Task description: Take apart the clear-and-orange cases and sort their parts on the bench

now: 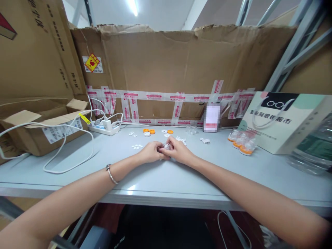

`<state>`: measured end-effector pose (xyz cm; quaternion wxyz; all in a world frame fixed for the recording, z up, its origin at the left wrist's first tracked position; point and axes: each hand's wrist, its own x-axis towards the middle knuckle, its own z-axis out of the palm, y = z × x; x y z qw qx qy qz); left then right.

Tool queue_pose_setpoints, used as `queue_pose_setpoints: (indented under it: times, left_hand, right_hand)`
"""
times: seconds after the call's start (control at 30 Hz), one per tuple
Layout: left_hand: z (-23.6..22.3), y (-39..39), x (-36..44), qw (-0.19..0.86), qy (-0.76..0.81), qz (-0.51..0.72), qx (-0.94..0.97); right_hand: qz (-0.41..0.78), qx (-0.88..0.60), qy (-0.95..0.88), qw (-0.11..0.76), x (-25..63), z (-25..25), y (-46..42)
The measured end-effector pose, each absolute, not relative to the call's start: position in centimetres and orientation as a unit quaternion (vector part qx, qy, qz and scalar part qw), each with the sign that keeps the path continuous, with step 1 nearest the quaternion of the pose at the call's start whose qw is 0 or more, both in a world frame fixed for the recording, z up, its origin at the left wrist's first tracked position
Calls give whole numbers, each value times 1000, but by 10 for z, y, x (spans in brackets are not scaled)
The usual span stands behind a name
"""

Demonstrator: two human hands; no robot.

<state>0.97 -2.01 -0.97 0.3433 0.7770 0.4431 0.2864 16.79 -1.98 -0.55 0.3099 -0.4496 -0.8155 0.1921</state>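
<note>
Forearms (pixel 85 190) cross the lower corners; at frame centre, the left hand (pixel 151 151) and right hand (pixel 180 151) grasp a clear part (pixel 166 146) in their fingers (pixel 173 141) above the bench (pixel 155 178).

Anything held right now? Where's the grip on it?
Small clear part, held between left hand and right hand. Exact grip spots can't be told; the hands partly cover it.

The left hand (pixel 152 151) and right hand (pixel 178 151) partly hide 1 clear piece (pixel 167 146), too small to identify. Pixelation blurs an upright panel (pixel 211 118). The right edge cuts off 1 plastic bottle (pixel 315 143); the left edge, 1 large cardboard box (pixel 31 65).
</note>
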Motion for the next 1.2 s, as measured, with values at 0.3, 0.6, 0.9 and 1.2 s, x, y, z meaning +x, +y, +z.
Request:
queue_pose_setpoints:
  times: [0.3, 0.6, 0.9, 1.2]
  left_hand:
    - [-11, -15, 6, 355, 418, 276, 789]
    - [-11, -17, 7, 363, 412, 277, 789]
    - [-7, -18, 6, 354, 399, 260, 805]
    - [-6, -15, 4, 351, 380, 241, 822]
  right_hand:
    - [161, -358, -887, 242, 176, 9, -25]
    - [161, -448, -829, 292, 176, -2, -18]
    - [169, -393, -846, 317, 177, -2, -22]
    - [203, -416, -840, 284, 178, 0, -22]
